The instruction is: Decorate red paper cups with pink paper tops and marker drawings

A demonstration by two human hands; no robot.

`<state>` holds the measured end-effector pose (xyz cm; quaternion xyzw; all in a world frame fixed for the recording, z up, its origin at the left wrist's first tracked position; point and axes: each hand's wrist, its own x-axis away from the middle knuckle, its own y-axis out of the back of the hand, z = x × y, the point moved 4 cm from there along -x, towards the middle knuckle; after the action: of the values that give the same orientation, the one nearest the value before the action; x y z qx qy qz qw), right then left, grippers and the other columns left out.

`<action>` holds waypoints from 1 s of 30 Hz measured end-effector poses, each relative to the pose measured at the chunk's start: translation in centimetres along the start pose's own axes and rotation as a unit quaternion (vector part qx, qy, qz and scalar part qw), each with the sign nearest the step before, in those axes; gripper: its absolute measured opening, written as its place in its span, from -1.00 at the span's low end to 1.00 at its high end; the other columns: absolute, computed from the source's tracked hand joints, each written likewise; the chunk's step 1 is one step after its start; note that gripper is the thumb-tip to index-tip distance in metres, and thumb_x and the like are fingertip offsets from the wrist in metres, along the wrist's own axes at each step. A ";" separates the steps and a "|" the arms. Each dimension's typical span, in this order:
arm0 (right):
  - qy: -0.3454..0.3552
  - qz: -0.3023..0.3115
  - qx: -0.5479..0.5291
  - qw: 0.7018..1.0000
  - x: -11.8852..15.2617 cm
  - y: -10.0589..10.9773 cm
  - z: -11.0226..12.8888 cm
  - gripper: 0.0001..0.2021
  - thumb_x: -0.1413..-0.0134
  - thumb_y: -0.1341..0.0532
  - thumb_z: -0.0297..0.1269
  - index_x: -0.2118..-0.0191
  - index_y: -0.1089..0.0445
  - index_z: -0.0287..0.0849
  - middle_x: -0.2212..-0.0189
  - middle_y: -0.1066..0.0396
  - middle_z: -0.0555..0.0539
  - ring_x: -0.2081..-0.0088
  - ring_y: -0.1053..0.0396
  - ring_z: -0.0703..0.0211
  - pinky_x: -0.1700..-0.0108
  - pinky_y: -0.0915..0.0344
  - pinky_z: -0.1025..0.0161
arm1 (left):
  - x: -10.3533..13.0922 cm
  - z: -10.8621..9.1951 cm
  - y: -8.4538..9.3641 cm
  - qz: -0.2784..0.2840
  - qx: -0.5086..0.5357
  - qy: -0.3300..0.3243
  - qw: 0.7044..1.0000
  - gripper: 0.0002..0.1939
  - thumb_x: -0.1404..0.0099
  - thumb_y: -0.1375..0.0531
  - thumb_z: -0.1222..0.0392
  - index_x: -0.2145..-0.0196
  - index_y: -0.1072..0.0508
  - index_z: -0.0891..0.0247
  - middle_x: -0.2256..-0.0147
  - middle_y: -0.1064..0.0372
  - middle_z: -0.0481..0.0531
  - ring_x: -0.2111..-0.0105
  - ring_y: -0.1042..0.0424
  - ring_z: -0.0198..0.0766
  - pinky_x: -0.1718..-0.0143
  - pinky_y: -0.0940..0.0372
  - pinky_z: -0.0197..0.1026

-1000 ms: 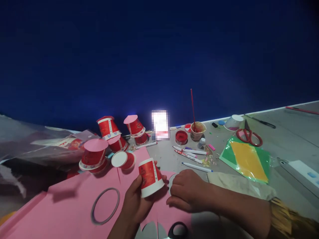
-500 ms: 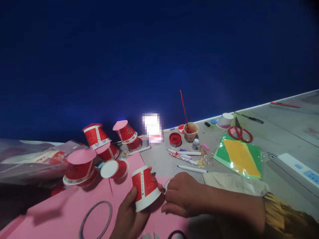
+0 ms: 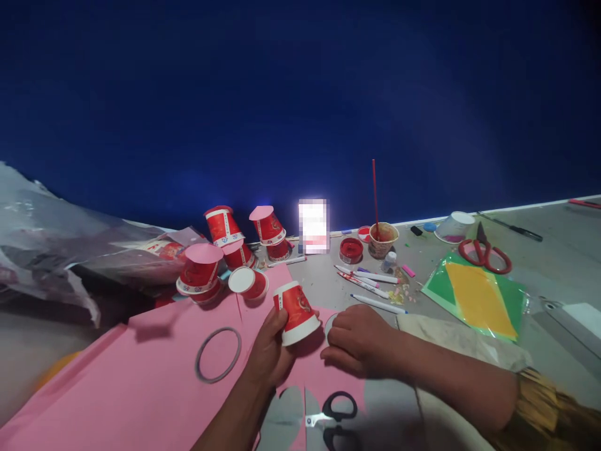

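Note:
My left hand [image 3: 271, 351] is closed around a red paper cup [image 3: 297, 307] with a gold pattern, held upside down and slightly tilted, its white rim low. Just to the right, my right hand [image 3: 364, 341] is curled with its fingertips turned down. A pale round edge [image 3: 330, 326] shows beside its knuckles; what the fingers hold, if anything, is hidden. Beneath both hands lies pink paper [image 3: 169, 369]. Black-handled scissors [image 3: 340, 407] lie below the hands, near a round cutout gap in the paper. A grey ring [image 3: 200, 354] rests on the paper to the left.
Several red cups, some topped with pink paper discs [image 3: 203, 253], stand at back left beside a plastic bag [image 3: 70, 219]. Markers [image 3: 378, 304], a red paint jar [image 3: 350, 250], a cup with a brush [image 3: 384, 238], red-handled scissors [image 3: 486, 254] and a power strip [image 3: 580, 332] lie behind and right.
The view has shifted, so the table things sit further right and the black-handled scissors show more. The cup has turned in my left hand, from its white strip to its gold pattern.

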<state>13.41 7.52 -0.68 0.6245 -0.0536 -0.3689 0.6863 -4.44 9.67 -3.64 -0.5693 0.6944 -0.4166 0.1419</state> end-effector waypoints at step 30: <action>-0.392 0.246 0.182 0.868 4.7 7.8 -5.0 -0.82 -0.40 -0.21 -0.23 0.18 -0.54 -0.15 0.16 -0.61 -0.33 0.19 -0.59 -0.15 0.38 -0.13 0.16 | 0.4 -2.2 -1.0 -0.059 0.030 -0.009 0.998 -0.52 -0.37 -0.29 0.11 -0.17 -0.41 0.36 0.10 -0.63 0.31 0.11 -0.67 0.16 -0.05 -0.51 0.32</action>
<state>22.84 8.49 3.41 0.5088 -0.5362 -0.3867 0.5514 -5.36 10.25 -1.47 -0.6086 0.6455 -0.4397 0.1400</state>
